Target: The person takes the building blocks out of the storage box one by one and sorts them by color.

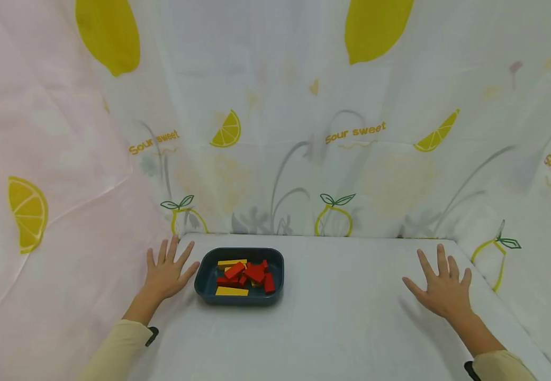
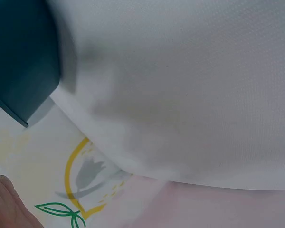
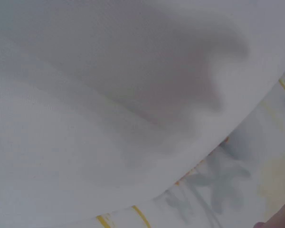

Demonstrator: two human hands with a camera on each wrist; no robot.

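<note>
Left hand (image 1: 165, 272): flat on the surface (image 1: 342, 317), fingers spread, holds nothing; thumb tip just beside the tray's left wall, can't tell if touching.
Right hand (image 1: 442, 288): also flat & spread, empty, far to the right, well apart from the tray.
Tray (image 1: 204, 275): dark blue, near-left part of the surface, towards the back; holds the blocks.
Blocks: red blocks (image 1: 255, 272) piled loose, some tilted; yellow blocks (image 1: 231, 291) lie flat at front & back.
Risk 1: left hand so close that a sideways nudge could shove the tray, since the cloth looks smooth.
Risk 2: heap is untidy, so pulling one block prob. shifts its neighbours.
Backdrop: lemon-print curtain (image 1: 275, 132) hangs close behind; a high reach could snag it.
</note>
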